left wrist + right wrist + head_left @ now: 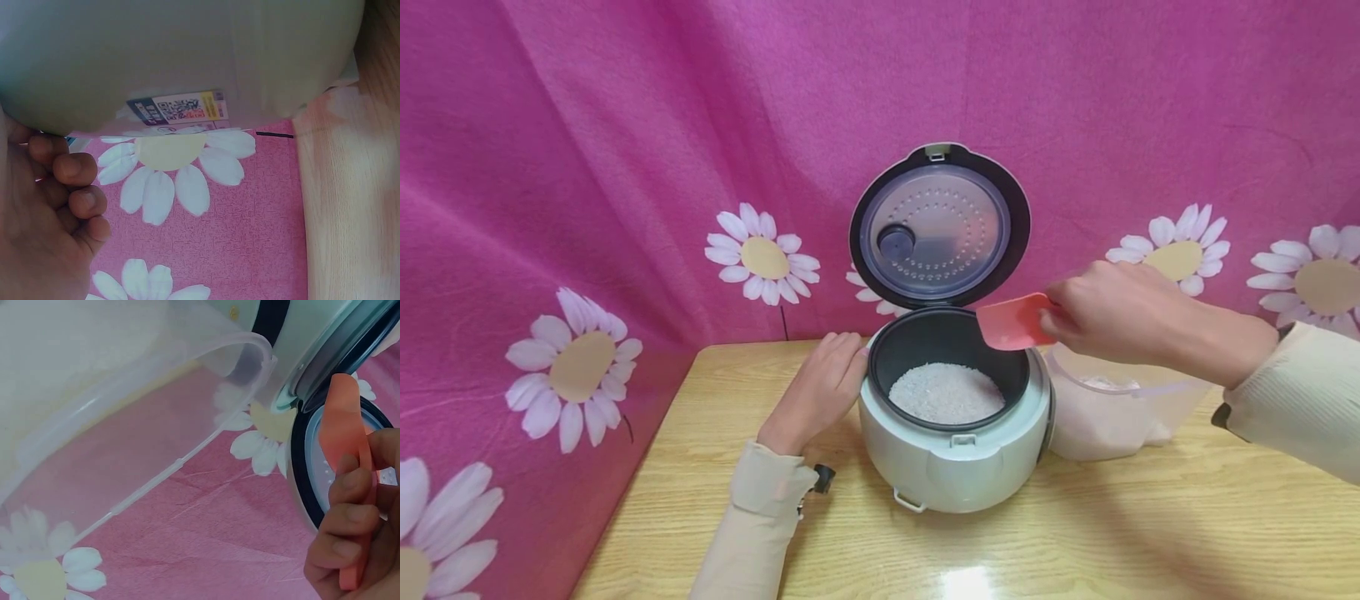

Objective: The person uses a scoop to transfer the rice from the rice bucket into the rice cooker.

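Note:
A white rice cooker (955,475) stands with its lid (940,229) raised, white rice (946,393) lying in its dark inner pot (951,329). My right hand (1123,317) grips a coral-coloured scoop (1011,322) by its handle, the blade over the pot's right rim. In the right wrist view the fingers are wrapped round the handle of that scoop (344,425). My left hand (820,385) rests at the cooker's left edge. Its fingers (75,169) are loosely bent beside the cooker's body (187,56) in the left wrist view.
To the right of the cooker is a translucent plastic container (1105,425) with whitish contents, its rim (150,481) close to the cooker. Behind the wooden table (880,558) hangs a pink cloth (760,108) with daisies.

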Available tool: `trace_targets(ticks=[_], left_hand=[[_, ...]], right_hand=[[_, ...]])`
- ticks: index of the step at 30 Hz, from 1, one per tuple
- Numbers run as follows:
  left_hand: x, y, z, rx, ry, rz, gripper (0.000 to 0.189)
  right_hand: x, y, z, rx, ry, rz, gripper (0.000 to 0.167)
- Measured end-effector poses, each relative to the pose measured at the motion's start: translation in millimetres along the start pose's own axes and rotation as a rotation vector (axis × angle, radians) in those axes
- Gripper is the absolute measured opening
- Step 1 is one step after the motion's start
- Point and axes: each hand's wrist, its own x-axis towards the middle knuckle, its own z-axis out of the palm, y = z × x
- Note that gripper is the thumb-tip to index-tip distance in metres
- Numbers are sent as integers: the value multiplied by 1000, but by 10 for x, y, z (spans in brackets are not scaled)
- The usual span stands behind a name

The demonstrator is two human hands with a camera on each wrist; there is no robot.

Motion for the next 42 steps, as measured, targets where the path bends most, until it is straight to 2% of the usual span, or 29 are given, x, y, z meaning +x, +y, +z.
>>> trace_targets(ticks=[15,22,38,42], left_hand=[[1,-7,5,-2,2,-3,25],[-3,-9,1,-3,3,-5,25],[-1,2,8,-4,6,-7,26],[-3,1,9,-8,4,-10,26]], right_hand=[[-96,213,71,9,21,84,35],[-166,318,96,-13,65,74,36],[-327,637,174,-18,-90,206,33],[-371,724,163,-20,-100,231,33]])
